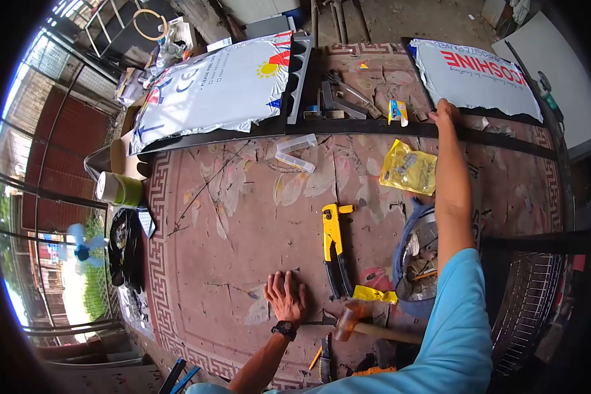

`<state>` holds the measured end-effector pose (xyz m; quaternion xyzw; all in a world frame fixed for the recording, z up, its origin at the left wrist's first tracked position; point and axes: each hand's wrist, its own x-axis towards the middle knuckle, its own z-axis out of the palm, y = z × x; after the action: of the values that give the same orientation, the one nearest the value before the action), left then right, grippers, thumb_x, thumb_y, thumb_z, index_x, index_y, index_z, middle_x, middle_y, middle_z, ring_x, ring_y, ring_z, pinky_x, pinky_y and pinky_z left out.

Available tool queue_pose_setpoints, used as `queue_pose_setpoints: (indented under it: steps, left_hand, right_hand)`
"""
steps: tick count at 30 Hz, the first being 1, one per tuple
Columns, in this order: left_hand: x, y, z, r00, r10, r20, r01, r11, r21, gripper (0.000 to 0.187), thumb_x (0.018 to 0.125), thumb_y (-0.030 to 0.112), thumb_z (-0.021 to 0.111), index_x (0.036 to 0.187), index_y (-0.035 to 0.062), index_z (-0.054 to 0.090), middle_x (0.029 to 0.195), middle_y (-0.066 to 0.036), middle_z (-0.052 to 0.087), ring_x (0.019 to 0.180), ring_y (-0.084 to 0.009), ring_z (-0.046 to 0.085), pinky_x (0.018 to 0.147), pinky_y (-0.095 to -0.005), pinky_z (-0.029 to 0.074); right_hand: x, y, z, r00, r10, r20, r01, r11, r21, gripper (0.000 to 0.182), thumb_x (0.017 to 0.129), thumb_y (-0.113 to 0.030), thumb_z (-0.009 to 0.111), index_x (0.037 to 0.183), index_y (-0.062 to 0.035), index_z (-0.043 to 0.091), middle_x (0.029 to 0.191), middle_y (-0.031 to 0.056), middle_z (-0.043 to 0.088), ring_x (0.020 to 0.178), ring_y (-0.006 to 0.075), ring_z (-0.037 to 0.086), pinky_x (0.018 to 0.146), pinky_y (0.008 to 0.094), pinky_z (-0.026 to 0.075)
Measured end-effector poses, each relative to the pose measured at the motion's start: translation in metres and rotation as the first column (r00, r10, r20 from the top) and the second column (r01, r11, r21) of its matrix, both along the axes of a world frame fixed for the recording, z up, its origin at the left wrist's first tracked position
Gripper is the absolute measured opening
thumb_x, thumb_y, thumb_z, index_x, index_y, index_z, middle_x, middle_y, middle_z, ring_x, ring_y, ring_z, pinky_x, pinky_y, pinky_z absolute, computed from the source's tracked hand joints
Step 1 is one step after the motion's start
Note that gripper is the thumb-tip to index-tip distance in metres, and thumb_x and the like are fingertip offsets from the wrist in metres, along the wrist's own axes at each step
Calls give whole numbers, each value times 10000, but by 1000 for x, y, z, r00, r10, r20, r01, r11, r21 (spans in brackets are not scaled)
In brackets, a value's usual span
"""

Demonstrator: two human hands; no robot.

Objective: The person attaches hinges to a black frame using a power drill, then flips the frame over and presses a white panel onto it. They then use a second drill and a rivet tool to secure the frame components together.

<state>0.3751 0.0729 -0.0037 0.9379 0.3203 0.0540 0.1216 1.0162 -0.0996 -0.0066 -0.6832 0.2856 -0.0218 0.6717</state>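
Note:
My left hand (pixel 285 296) lies flat on the patterned floor covering (pixel 243 217), fingers spread, holding nothing; a black watch is on the wrist. A yellow and black rivet gun (pixel 333 244) lies just right of it. My right hand (pixel 444 110) reaches far out and rests on a long dark metal bar (pixel 348 126) that runs across the floor, beside a white printed panel (pixel 476 69). Whether its fingers grip the bar I cannot tell. A hammer with a wooden handle (pixel 368 326) lies near my left wrist.
A second white printed panel (pixel 217 88) lies at the back left. A yellow packet (pixel 408 168), a clear plastic box (pixel 295 152), a small blue and yellow box (pixel 397 111), metal pieces (pixel 338 98), a blue bag of tools (pixel 417 259) and a tape roll (pixel 118 189) surround the working area.

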Motion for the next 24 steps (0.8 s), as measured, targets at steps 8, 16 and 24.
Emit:
queue_pose_setpoints:
  steps: [8, 16, 24]
  left_hand:
    - [2, -2, 1, 1000, 9, 4, -9, 1000, -17, 521, 888, 359, 514, 1340, 119, 415, 1370, -171, 364, 1326, -345, 261, 1099, -516, 121]
    - [1, -1, -1, 1000, 8, 14, -8, 1000, -20, 524, 879, 365, 521, 1334, 125, 420, 1364, -171, 364, 1321, -360, 257, 1095, -523, 131]
    - [0, 1, 4, 1000, 6, -5, -7, 999, -36, 514, 885, 348, 507, 1328, 106, 411, 1370, -183, 349, 1320, -371, 253, 1093, -519, 125]
  right_hand:
    - [17, 7, 26, 964, 26, -266, -25, 1000, 6, 433, 833, -298, 515, 1098, 36, 589, 1085, 170, 624, 926, 298, 619, 800, 421, 512]
    - [6, 55, 73, 999, -43, 12, 31, 481, -876, 414, 813, -287, 596, 1168, -79, 549, 1056, 197, 571, 1097, 298, 505, 936, 484, 419]
    - [-32, 52, 20, 866, 500, -18, -24, 5, -1000, 270, 839, -78, 563, 1098, -1, 571, 1080, 157, 558, 1079, 303, 506, 810, 368, 538]
